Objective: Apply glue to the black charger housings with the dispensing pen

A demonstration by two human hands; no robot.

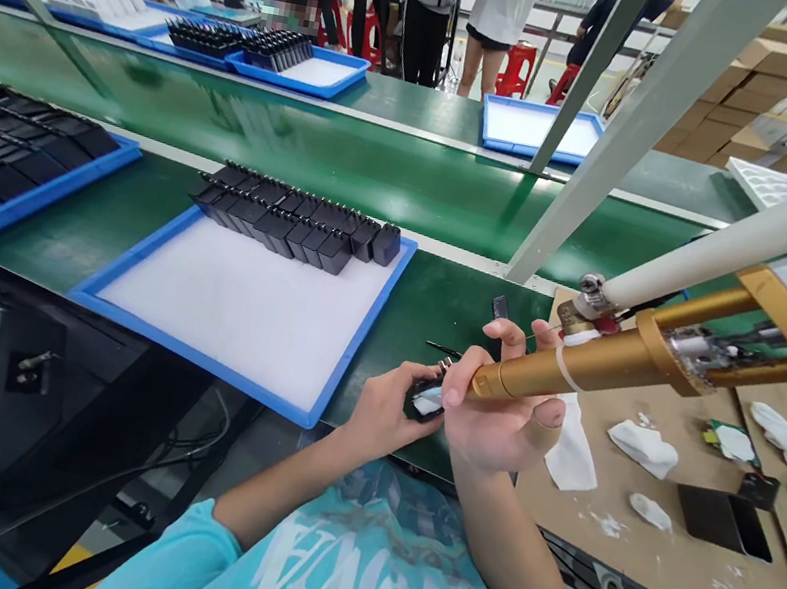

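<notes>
My left hand (385, 407) is closed around a small black part (424, 401) with a pale face, held just above the near edge of the green bench. My right hand (503, 405) grips the gold barrel of a hanging power screwdriver (580, 360), its tip resting against the small black part. The screwdriver runs up and right to a white tube and yellow bracket. In front of my hands lies a blue-rimmed white tray (225, 300) with a double row of black parts (300, 217) along its far edge.
A second blue tray of black parts (21, 158) sits at the left. A cardboard sheet (687, 529) at the right carries torn white paper scraps and a dark flat piece. A green conveyor (385, 171) runs behind, with more trays and several people standing beyond it.
</notes>
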